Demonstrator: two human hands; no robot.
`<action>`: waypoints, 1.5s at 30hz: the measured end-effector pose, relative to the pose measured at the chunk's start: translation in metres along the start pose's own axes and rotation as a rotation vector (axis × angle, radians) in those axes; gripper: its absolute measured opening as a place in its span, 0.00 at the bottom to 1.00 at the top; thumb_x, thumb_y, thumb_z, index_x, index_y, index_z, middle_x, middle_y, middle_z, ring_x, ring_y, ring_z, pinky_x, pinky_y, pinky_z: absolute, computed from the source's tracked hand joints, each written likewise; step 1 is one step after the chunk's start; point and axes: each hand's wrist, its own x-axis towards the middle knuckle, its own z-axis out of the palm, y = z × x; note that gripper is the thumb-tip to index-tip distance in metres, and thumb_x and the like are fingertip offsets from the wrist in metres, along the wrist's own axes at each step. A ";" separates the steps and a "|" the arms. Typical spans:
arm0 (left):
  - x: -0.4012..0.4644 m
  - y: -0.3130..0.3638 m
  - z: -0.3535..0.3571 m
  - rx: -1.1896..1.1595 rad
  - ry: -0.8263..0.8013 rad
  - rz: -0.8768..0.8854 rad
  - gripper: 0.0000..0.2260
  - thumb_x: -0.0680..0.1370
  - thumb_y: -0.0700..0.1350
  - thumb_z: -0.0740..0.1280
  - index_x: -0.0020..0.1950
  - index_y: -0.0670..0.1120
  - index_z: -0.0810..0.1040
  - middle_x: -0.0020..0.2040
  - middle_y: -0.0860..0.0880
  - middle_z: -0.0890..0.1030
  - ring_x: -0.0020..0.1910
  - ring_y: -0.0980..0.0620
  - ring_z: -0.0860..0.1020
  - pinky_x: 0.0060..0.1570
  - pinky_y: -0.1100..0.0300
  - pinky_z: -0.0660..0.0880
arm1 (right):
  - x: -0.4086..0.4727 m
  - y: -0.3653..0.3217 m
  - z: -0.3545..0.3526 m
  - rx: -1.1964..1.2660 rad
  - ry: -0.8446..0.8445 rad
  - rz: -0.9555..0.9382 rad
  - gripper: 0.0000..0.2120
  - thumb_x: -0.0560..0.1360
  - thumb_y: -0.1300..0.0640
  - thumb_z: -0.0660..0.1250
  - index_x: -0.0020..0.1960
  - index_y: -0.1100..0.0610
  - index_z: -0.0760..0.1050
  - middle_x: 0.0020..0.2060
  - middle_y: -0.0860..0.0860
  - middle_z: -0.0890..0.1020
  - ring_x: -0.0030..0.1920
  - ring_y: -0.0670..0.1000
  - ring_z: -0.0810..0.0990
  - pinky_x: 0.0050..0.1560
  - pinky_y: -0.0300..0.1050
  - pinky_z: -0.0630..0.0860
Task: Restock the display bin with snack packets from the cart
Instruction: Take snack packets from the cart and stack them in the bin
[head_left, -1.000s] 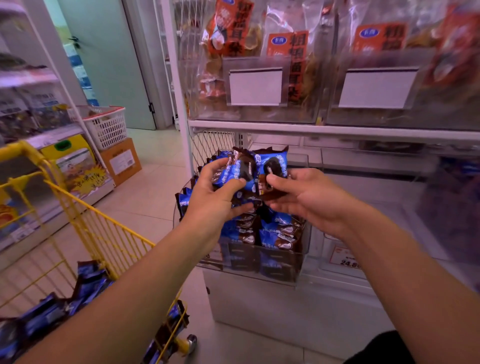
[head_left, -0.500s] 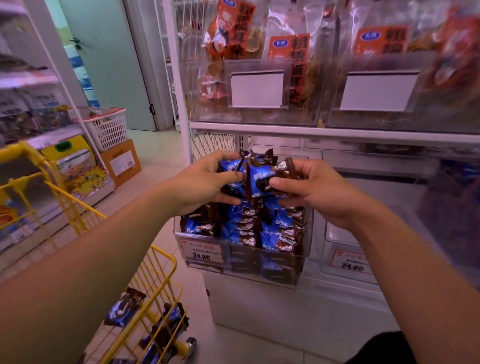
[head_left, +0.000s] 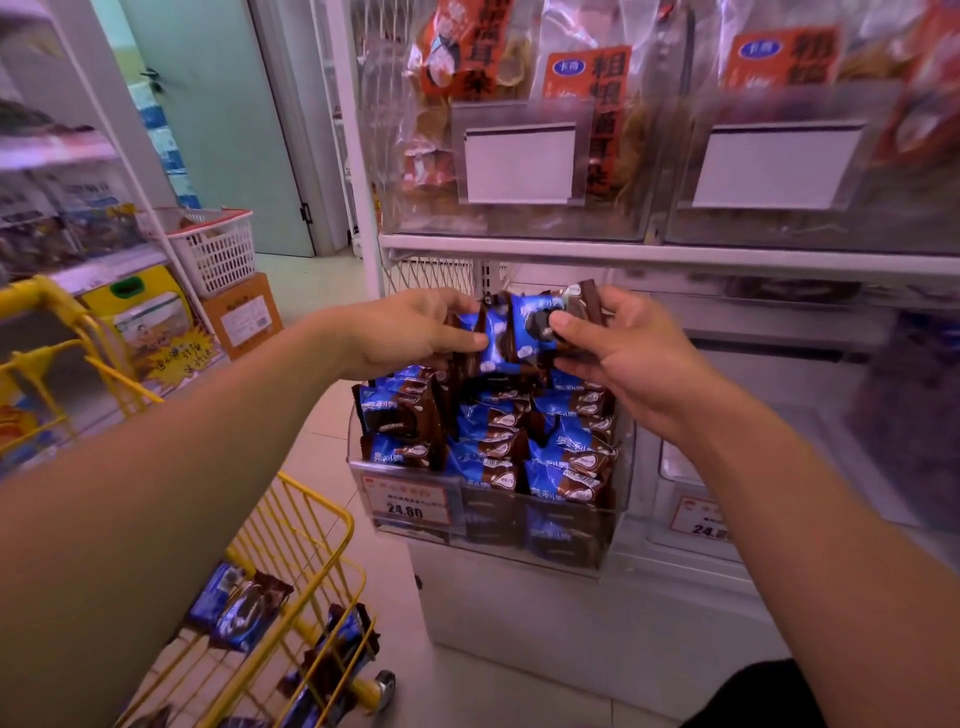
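left hand (head_left: 410, 327) and right hand (head_left: 623, 358) pinching snack packets (head_left: 511, 332) above display bin (head_left: 618, 499)

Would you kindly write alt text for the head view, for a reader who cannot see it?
Both hands, left hand and right hand, hold blue-and-brown snack packets above a nearly full clear bin with a 24.80 price tag. A yellow cart at lower left holds more packets.
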 end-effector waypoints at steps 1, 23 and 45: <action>0.001 0.000 -0.002 0.098 -0.035 -0.004 0.16 0.80 0.39 0.67 0.67 0.45 0.71 0.57 0.42 0.82 0.60 0.40 0.80 0.64 0.44 0.74 | 0.000 0.002 -0.001 -0.044 -0.014 -0.003 0.06 0.78 0.64 0.70 0.53 0.56 0.78 0.46 0.51 0.86 0.48 0.48 0.86 0.45 0.42 0.82; 0.012 -0.023 0.001 0.750 0.122 0.082 0.29 0.82 0.39 0.62 0.80 0.55 0.56 0.77 0.48 0.65 0.70 0.46 0.70 0.64 0.58 0.66 | -0.011 0.021 0.052 -0.831 -0.029 0.104 0.26 0.78 0.51 0.71 0.71 0.58 0.66 0.62 0.54 0.78 0.57 0.53 0.78 0.52 0.45 0.74; 0.014 -0.008 0.014 0.975 0.261 0.360 0.13 0.83 0.44 0.61 0.62 0.45 0.83 0.71 0.45 0.73 0.69 0.45 0.70 0.69 0.57 0.61 | 0.001 0.025 0.046 -0.769 0.145 0.063 0.39 0.63 0.48 0.83 0.67 0.58 0.71 0.62 0.52 0.77 0.62 0.52 0.75 0.59 0.47 0.74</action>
